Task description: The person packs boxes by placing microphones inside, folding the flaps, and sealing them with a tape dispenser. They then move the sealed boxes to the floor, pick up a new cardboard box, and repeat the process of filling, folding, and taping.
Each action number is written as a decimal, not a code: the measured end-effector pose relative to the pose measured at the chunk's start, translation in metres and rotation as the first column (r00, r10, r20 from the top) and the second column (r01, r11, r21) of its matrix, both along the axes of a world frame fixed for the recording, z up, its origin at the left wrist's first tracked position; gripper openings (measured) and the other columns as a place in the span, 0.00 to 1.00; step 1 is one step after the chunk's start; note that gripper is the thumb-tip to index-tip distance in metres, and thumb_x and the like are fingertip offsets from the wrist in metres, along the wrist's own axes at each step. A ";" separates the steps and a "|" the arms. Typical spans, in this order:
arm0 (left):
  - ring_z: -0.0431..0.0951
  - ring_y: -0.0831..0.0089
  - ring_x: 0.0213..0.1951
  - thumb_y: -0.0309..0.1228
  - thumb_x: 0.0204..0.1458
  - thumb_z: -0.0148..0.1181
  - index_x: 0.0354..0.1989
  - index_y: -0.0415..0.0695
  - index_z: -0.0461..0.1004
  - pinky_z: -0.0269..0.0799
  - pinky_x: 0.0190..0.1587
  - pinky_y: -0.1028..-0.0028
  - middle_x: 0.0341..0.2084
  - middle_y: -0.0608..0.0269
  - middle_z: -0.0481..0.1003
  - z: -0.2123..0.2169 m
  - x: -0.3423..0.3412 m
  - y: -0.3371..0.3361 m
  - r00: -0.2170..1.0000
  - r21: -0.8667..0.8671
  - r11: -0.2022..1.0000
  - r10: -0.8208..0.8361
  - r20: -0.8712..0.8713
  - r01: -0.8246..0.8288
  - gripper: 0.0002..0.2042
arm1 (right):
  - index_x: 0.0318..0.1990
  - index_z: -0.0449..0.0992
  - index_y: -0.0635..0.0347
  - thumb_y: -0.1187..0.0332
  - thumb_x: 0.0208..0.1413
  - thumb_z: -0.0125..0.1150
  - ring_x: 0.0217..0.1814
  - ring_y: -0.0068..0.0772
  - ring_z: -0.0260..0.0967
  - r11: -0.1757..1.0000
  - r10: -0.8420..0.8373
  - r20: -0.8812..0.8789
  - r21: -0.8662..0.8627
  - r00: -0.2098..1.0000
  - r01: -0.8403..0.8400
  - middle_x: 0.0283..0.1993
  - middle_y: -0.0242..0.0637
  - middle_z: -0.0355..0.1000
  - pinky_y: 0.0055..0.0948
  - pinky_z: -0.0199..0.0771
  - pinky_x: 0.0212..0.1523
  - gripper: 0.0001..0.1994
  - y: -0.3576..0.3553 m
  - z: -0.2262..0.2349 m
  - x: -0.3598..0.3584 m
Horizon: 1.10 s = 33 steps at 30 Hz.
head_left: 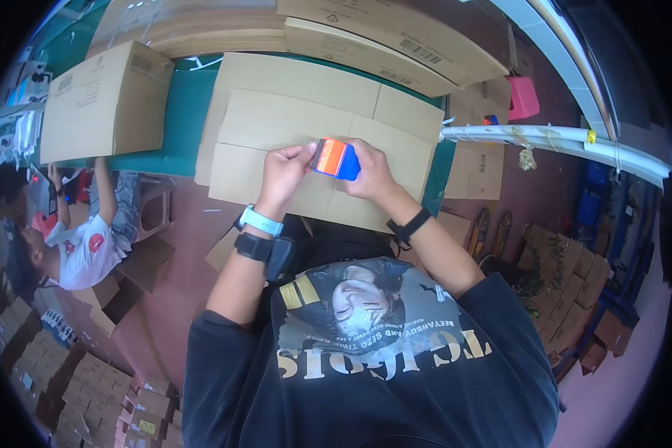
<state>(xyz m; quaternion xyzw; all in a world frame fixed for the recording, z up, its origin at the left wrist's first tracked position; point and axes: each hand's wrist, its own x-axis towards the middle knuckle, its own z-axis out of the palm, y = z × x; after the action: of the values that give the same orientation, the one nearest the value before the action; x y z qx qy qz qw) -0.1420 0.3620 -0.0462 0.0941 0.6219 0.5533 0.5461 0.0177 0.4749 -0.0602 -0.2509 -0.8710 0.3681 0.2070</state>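
Note:
Over the flattened cardboard on the table, I hold a small, box-like orange and blue item (334,158) between both hands. Its left part is orange with a pale stripe and a dark edge, while the right part is blue; its exact kind does not show. My left hand (285,173) pinches the dark left edge with thumb and finger. The blue end is gripped by my right hand (372,170), whose fingers wrap round it. Beneath both hands lies the flattened cardboard (284,112), with creases across it.
Large cartons (358,56) line the table's far side, and another carton (97,104) stands at the left. A white pipe (515,134) juts in at the right near a pink container (523,98). A co-worker (89,250) sits at the left. Stacked cartons (564,287) stand lower right.

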 end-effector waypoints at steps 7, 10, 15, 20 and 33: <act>0.70 0.85 0.24 0.34 0.57 0.63 0.29 0.35 0.82 0.65 0.28 0.80 0.19 0.70 0.75 -0.016 -0.054 -0.023 0.835 -0.045 0.991 0.082 -0.544 -0.127 0.13 | 0.45 0.68 0.60 0.70 0.36 0.63 0.36 0.54 0.75 0.992 0.079 0.271 0.074 0.959 -0.102 0.36 0.49 0.73 0.44 0.78 0.37 0.23 -0.005 0.029 0.001; 0.71 0.84 0.25 0.35 0.56 0.64 0.29 0.35 0.82 0.66 0.27 0.79 0.19 0.70 0.76 -0.036 -0.112 -0.053 0.786 -0.111 0.979 0.067 -0.614 -0.170 0.13 | 0.45 0.68 0.60 0.70 0.37 0.63 0.36 0.54 0.75 0.988 0.086 0.374 0.089 0.923 -0.128 0.36 0.50 0.74 0.44 0.78 0.37 0.23 -0.018 0.035 -0.030; 0.71 0.82 0.23 0.36 0.56 0.64 0.25 0.37 0.82 0.67 0.27 0.79 0.17 0.71 0.75 -0.077 -0.180 -0.084 0.726 -0.135 0.962 0.082 -0.682 -0.236 0.14 | 0.44 0.69 0.59 0.70 0.38 0.62 0.34 0.53 0.75 0.981 0.055 0.515 0.131 0.855 -0.142 0.36 0.49 0.74 0.45 0.78 0.36 0.21 -0.045 0.043 -0.095; 0.75 0.78 0.27 0.36 0.56 0.64 0.38 0.37 0.79 0.70 0.32 0.76 0.23 0.63 0.77 -0.130 -0.171 -0.084 0.941 -0.197 0.967 0.093 -0.325 -0.163 0.12 | 0.43 0.70 0.59 0.69 0.38 0.62 0.33 0.52 0.75 0.977 0.033 0.472 0.171 0.881 -0.128 0.35 0.47 0.74 0.44 0.79 0.36 0.20 -0.056 0.048 -0.126; 0.74 0.53 0.54 0.27 0.41 0.72 0.69 0.45 0.55 0.71 0.57 0.65 0.52 0.40 0.73 -0.039 -0.171 -0.075 0.911 0.175 0.944 -0.204 -0.358 0.280 0.44 | 0.47 0.72 0.57 0.67 0.35 0.66 0.34 0.49 0.76 0.981 -0.030 0.426 0.186 0.904 -0.055 0.37 0.44 0.73 0.42 0.79 0.34 0.26 -0.050 0.037 -0.106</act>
<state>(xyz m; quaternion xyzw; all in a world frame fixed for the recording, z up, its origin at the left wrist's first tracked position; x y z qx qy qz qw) -0.3132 0.2867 -0.0854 0.3240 0.6229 0.5229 0.4833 -0.0886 0.4244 -0.0228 -0.2984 -0.9283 0.2193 0.0324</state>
